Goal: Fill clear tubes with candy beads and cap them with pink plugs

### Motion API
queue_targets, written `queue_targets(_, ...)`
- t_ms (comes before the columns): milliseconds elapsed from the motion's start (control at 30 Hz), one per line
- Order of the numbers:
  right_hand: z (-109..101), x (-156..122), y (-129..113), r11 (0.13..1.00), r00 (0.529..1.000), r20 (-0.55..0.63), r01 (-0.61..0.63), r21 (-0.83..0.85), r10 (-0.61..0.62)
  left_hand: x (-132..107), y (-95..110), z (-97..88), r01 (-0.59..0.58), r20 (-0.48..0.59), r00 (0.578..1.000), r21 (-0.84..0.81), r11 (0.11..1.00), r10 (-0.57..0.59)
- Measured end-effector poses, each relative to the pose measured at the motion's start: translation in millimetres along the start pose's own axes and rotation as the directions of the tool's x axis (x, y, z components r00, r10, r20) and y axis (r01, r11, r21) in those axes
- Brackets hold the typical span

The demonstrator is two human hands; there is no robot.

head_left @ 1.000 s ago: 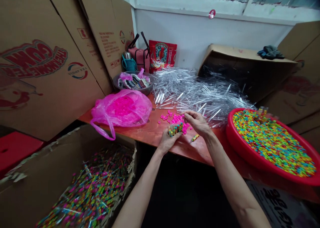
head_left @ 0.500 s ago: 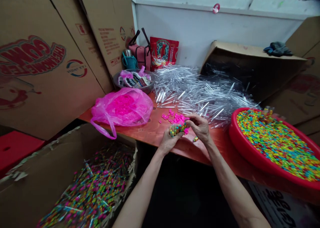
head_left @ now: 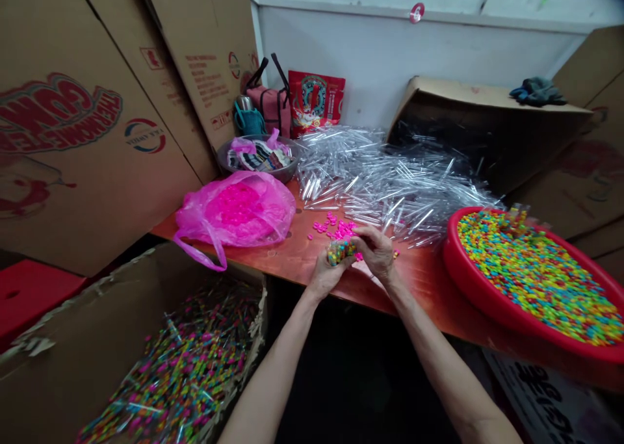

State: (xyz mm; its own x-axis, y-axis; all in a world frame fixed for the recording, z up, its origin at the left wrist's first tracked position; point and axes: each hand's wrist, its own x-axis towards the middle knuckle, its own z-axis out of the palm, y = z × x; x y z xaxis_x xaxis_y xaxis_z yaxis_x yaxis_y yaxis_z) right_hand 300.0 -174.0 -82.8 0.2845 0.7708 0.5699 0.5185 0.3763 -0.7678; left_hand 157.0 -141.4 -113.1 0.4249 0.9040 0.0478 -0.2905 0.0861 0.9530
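Head view. Work surface: a reddish-brown wooden table (head_left: 429,278) set against a white wall (head_left: 375,60), which bore a round sticker (head_left: 416,13) marked 6. Printed cardboard cartons (head_left: 160,190) stood along the left, one lettered "THERMOMETER GUM". At the back of the table lay a heap of clear plastic tubes (head_left: 404,181); on its left, a pink plastic bag (head_left: 244,213) of pink contents; on its right, a red tub (head_left: 465,288) heaped with multicoloured candy pieces (head_left: 541,275). Below the table at left, an open carton (head_left: 88,314) held many tubes with coloured pieces.

Specimen: a bundle of filled clear tubes (head_left: 336,254), showing green, yellow, blue and orange pieces inside. It was held near the table's front edge, just beside loose pink pieces (head_left: 336,226) scattered on the wood.

Hands: the left hand (head_left: 325,275) was curled around the bundle, thumb along its near side. The right hand (head_left: 379,252) was at the bundle's right end, fingers bent and drawn close to the thumb. I could not tell whether it pinched a piece; the fingertips were too small to read.
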Motion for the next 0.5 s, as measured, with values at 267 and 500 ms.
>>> queue_targets(267,-69.0,7.6,14.9,0.984,0.983,-0.036,-0.177,0.024,0.177,0.6,-4.9,0.2,0.009,-0.026,1.0,0.073,0.997,-0.007)
queue_targets(500,-109.6,3.5,43.9,0.928,0.962,0.241,-0.032,-0.372,0.13,1.1,-6.5,-0.8,0.046,-0.05,0.998,0.111,0.993,-0.04)
